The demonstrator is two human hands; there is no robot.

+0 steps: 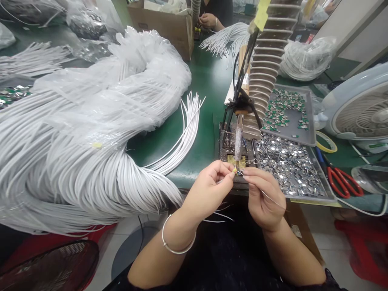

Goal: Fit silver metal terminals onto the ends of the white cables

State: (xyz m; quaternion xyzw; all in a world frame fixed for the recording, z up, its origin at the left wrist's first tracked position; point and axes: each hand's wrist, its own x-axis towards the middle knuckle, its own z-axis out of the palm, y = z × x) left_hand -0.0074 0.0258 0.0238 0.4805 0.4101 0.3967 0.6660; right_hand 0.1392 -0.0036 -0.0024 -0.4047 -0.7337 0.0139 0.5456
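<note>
My left hand (209,190) is closed in a pinch on the end of a white cable, mostly hidden by the fingers; a yellow spot shows at the fingertips. Loose white cable ends (216,220) hang below this hand. My right hand (266,200) pinches a thin solder wire (273,199), which trails back across the palm. Both sets of fingertips meet just under the tip of a soldering iron (239,139), mounted pointing down in a black clamp (242,103). A yellow sponge (232,159) lies behind the fingertips. The exact joint between the fingers is too small to make out.
Right of the iron are a tray of metal connectors (287,165) and a tray of green-ended connectors (312,117). Red-handled pliers (344,182) and a fan (363,105) lie beyond. A ribbed hose (273,52) rises behind. A large white cable bundle (100,161) fills the left.
</note>
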